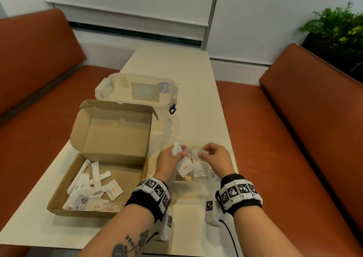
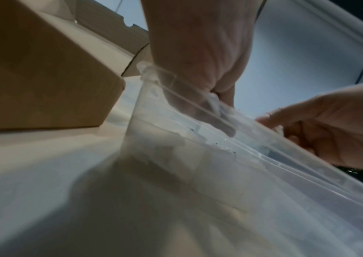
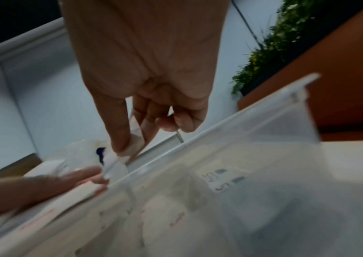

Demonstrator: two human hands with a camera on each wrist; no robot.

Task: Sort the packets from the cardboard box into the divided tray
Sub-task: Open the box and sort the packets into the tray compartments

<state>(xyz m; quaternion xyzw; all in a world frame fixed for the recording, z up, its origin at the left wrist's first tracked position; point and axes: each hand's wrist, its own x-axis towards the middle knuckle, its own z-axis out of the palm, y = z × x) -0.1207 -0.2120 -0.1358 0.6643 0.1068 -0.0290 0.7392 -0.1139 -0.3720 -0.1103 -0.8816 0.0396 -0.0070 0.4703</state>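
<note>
**Over the divided tray: sorting partly done, both hands loaded**

Above the clear divided tray (image 1: 198,181), to the right of the cardboard box (image 1: 102,178), we find both hands at work.

Progress: we count a few packets already lying in the tray, among them red-printed sachets (image 1: 185,169) and one lettered "Stevia" (image 1: 212,173). A heap of packets remains in the box (image 1: 92,190), sticks and square sachets mixed. We judge the task well short of finished.

Left hand (image 1: 170,156): fingers curled round a small bunch of white packets (image 1: 176,148), their ends standing up above the fist.

Right hand (image 1: 214,156): thumb and forefinger pinch a single white packet (image 3: 132,146), the other fingers loosely curled; which compartment lies under it we cannot tell.

Behind the box we note a lidded clear container (image 1: 137,91).
</note>
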